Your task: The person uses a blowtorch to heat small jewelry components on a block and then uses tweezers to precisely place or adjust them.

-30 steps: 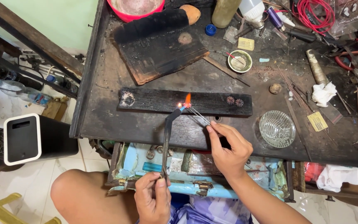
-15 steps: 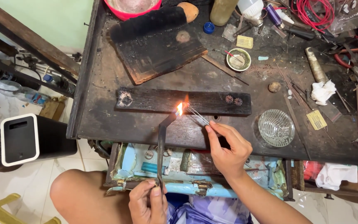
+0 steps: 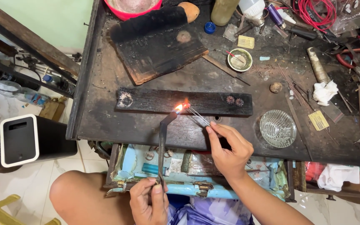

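The left hand (image 3: 148, 202) grips a torch (image 3: 162, 141) — its flame (image 3: 179, 107) touches the charred wooden block (image 3: 155, 101). The right hand (image 3: 226, 146) pinches tweezers (image 3: 198, 116) closed, tip at the flame.

My left hand (image 3: 148, 204) is low, before the bench (image 3: 105, 125), and holds the torch (image 3: 162, 146), which goes up to the plank (image 3: 155, 101). My right hand (image 3: 228, 148) is right of the torch and holds tweezers (image 3: 198, 116) that reach to the flame (image 3: 180, 107) on the plank. Right of my right hand stands a glass dish (image 3: 278, 128). Behind the plank lies a board (image 3: 159, 50).
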